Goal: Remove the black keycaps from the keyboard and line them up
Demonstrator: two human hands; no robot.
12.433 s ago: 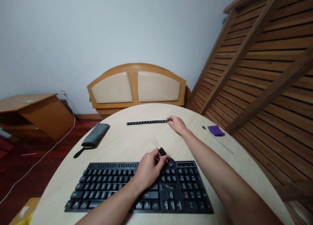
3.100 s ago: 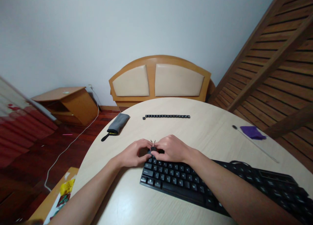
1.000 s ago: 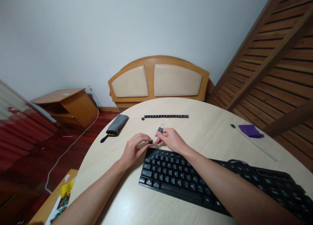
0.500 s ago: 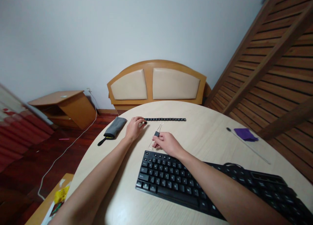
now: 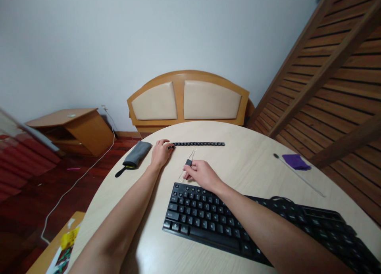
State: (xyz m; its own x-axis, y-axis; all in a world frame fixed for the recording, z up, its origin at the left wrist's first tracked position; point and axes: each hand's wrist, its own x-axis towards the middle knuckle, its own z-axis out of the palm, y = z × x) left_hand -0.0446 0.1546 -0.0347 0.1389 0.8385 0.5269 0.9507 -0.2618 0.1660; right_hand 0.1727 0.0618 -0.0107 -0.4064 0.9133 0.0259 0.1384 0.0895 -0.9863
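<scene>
Resting at the nine-o'clock end of the keycap row (image 5: 199, 144), left hand (image 5: 160, 153) bends its fingers over dark caps (image 5: 170, 147); pinching or merely touching, cannot tell. Right hand (image 5: 204, 174) pinches a black wire-ended tool (image 5: 188, 162) at seven o'clock from the row. Keyboard (image 5: 212, 236) slants toward four o'clock across the counter (image 5: 151, 250).

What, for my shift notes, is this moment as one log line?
left hand: at left end of key row; right hand: holds wire tool; keyboard: on table; purple cloth: near table's right edge
</scene>
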